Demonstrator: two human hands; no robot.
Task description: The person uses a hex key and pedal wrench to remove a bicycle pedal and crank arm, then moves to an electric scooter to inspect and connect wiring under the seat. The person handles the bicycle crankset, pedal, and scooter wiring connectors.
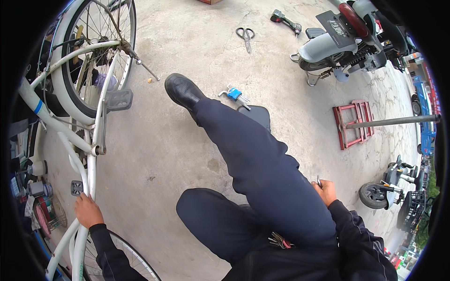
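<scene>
At the left stands a white bicycle frame [92, 171]. My left hand [88, 210] is closed round its tube, close to a black pedal [77, 188]. Beside my bent leg, on the right, my right hand [326, 191] is closed on a small, slim metal tool [318, 180]. Only the tip of that tool shows, so its kind is unclear. The bicycle's wheel [131, 28] with a pale tyre wall rises at the upper left, and a second black pedal [119, 99] sticks out below it.
On the concrete beyond my shoe [182, 91] lie a hex key set [235, 95] in a blue holder, black-handled scissors [247, 40] and a cordless drill [284, 22]. A grey scooter [323, 47], a red metal stand [341, 129] with a long pole [398, 121] and another scooter [375, 195] are at the right.
</scene>
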